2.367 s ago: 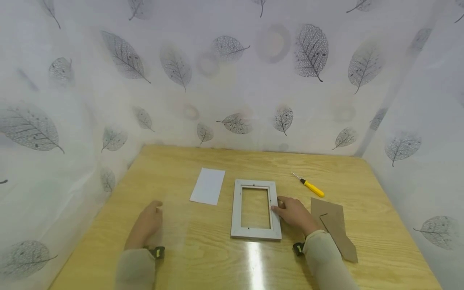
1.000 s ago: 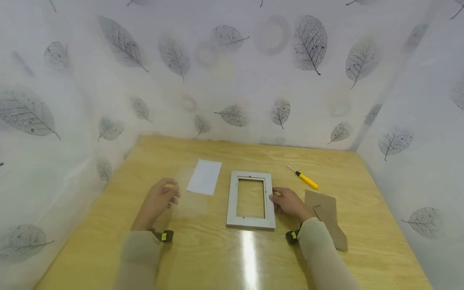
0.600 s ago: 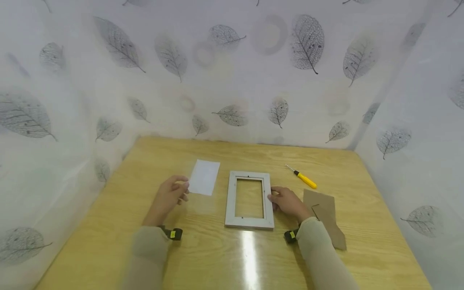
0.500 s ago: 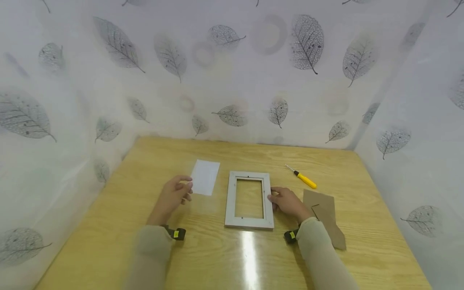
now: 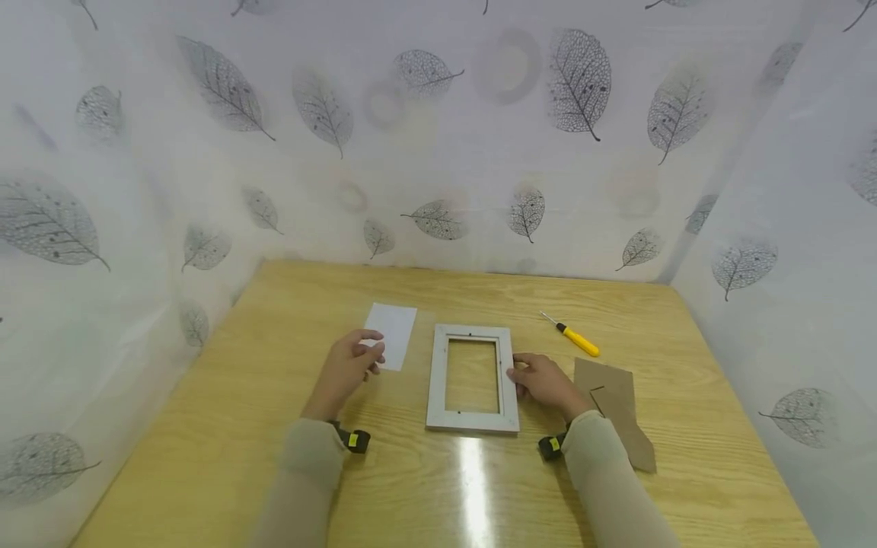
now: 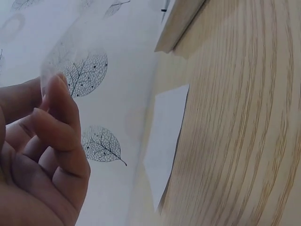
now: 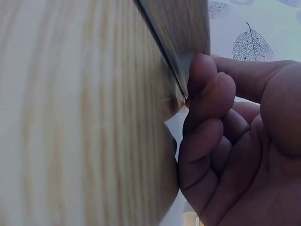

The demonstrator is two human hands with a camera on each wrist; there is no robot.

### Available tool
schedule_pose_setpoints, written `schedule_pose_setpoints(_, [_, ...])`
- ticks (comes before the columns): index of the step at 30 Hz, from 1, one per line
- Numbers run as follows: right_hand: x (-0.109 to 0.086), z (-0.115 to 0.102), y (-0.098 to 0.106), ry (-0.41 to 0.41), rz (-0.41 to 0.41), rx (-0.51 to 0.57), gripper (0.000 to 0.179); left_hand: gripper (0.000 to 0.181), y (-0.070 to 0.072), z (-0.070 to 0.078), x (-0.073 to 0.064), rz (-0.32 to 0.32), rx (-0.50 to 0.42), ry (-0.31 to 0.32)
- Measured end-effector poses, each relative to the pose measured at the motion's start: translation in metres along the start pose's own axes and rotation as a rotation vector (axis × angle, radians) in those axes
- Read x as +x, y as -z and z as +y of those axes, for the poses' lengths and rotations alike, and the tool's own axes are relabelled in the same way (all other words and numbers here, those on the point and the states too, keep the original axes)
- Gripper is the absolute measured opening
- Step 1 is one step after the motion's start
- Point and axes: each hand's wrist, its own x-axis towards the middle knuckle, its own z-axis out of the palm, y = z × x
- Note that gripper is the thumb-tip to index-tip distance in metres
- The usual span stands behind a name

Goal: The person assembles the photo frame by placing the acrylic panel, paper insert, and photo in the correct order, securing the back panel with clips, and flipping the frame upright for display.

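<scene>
My left hand (image 5: 348,371) pinches a thin clear sheet (image 6: 63,54) between thumb and fingers, raised above the table. In the head view this sheet barely shows. Behind the hand a white paper (image 5: 399,335) lies on the table, partly covered by the fingers; the left wrist view shows the paper (image 6: 165,136) lower down, apart from them. A light grey picture frame (image 5: 437,380) with an open middle lies flat, small dark tabs at its inner edge. My right hand (image 5: 544,383) grips its right side; the right wrist view shows fingers at the frame's edge (image 7: 181,33).
A yellow-handled screwdriver (image 5: 579,340) lies behind and right of the frame. Brown backing board (image 5: 613,380) with a folded-looking stand piece lies by the right forearm. The wooden table (image 5: 226,396) is enclosed by leaf-patterned sheeting (image 5: 466,152).
My left hand has come from the left side toward the frame with the clear sheet, now passing in front of the white paper. The right hand has stayed on the frame.
</scene>
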Motion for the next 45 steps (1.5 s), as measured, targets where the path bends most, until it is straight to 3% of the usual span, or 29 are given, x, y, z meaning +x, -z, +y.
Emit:
schedule_pose_setpoints(22, [-0.003,0.002,0.004,-0.016,0.008,0.027,0.048,0.032,-0.022,0.008,0.013,-0.043,-0.014,-0.007])
schedule_pose_setpoints(33, [-0.004,0.004,0.002,0.041,-0.015,0.042,0.046,0.024,-0.037,-0.003,0.018,-0.052,-0.063,0.018])
schedule_pose_setpoints(45, [-0.001,0.010,0.002,0.039,0.006,0.057,0.046,0.028,-0.054,0.001,0.023,-0.086,-0.065,0.000])
